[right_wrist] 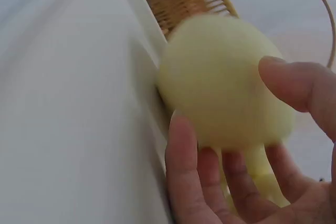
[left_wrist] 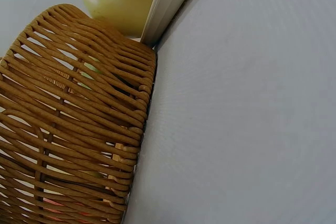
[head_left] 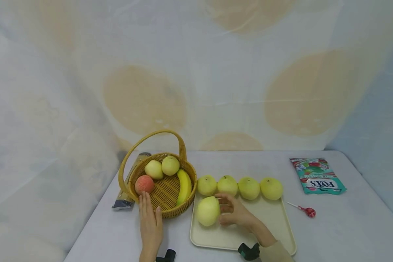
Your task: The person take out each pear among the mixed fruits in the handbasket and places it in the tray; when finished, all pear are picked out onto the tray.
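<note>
My right hand (head_left: 234, 213) grips a pale yellow pear (head_left: 208, 211) over the left side of a cream tray (head_left: 249, 236). In the right wrist view, its thumb and fingers (right_wrist: 182, 137) are around the pear (right_wrist: 223, 82). Several more pears (head_left: 227, 185) line the tray's far side. My left hand (head_left: 150, 229) rests against the near left rim of a wicker basket (head_left: 173, 213), fingers straight. Inside the basket lie a peach (head_left: 144, 184), a banana (head_left: 184, 187) and two yellow-green fruits (head_left: 170, 165). In the left wrist view, the basket's woven wall (left_wrist: 73, 114) shows but no hand.
Behind the basket's left side lies a dark and tan packet (head_left: 123, 202), partly hidden. On the right of the white table (head_left: 353, 225) are a green FOX'S candy bag (head_left: 318, 176) and a red lollipop (head_left: 309, 212). The tall basket handle (head_left: 144, 140) arches above the rim.
</note>
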{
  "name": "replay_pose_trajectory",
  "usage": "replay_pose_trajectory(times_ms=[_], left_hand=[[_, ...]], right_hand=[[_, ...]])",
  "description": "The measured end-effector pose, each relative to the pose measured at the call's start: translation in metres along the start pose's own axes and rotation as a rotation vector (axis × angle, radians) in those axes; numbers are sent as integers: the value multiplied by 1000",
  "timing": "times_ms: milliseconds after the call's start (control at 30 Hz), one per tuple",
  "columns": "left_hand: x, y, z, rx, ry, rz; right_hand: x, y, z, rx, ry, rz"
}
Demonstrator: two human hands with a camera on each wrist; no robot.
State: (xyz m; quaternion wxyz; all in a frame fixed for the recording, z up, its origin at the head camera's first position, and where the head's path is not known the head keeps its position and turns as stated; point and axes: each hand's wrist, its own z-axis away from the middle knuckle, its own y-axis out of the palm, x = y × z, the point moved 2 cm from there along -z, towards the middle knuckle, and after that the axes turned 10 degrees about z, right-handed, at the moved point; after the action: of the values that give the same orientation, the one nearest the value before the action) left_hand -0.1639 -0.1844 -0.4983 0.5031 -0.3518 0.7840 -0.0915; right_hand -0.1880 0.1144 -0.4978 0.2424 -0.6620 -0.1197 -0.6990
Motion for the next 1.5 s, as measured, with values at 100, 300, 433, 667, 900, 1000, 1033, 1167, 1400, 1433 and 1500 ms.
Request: replay_pose_trajectory(times_ms=[100,300,433,667,900,1000,1033,1167,1400,1433,1500], left_hand=[[1,0,-1,-1,3,2],[0,0,-1,-2,-8,5],[0,-1,0,7,-14,11],[-1,-1,0,-12,0,-3],[-1,0,1,1,-14,5],[-1,0,0,4,-15,10],[-1,0,0,5,-16,9],[-1,0,0,7,-19,9],[-2,-1,1,9,-24,10],[-2,-1,1,11,-24,9],[-2,-1,1,9,-21,7]], right_hand=[[3,8,-3,-22,-26,28],[6,30,-15,-106,-71,96],[4,44,-21,-139,-92,70],[4,52,-22,-186,-126,143],[4,48,-21,-254,-121,181],[6,46,-22,-305,-135,216],[6,45,-22,-323,-136,229],[9,39,-23,-385,-166,229],[24,21,-23,-346,-227,-33],[28,18,-24,-338,-231,-54],[35,14,-27,-332,-247,-83]])
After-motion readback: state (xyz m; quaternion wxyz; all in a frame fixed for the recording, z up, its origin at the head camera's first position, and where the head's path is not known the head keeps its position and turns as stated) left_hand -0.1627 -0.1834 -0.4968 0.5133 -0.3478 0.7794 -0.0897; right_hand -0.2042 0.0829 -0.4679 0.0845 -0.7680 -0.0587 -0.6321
